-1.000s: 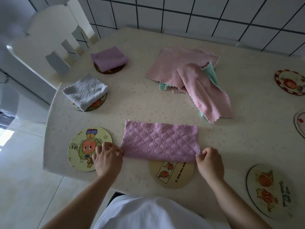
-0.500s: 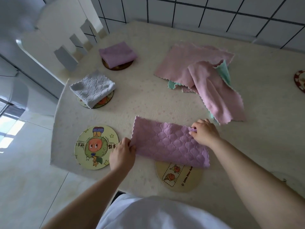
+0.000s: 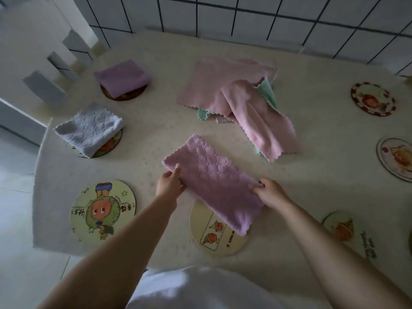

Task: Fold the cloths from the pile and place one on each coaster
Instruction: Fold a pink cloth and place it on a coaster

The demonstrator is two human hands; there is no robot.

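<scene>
Head view: third cloth mid-fold, two coasters done.
Left hand (image 3: 169, 185) and right hand (image 3: 268, 192) each pinch an edge of the half-folded purple cloth (image 3: 211, 186); its near end overlaps a bare coaster (image 3: 214, 239). Left of grip: grey cloth (image 3: 89, 128), lilac cloth (image 3: 121, 78) placed. Beyond grip: pile (image 3: 240, 103). Several coasters unfilled.

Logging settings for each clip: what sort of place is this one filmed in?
Likely a home kitchen or dining corner: a table set against a white tiled wall, a white chair beside it, cartoon coasters laid out.
</scene>
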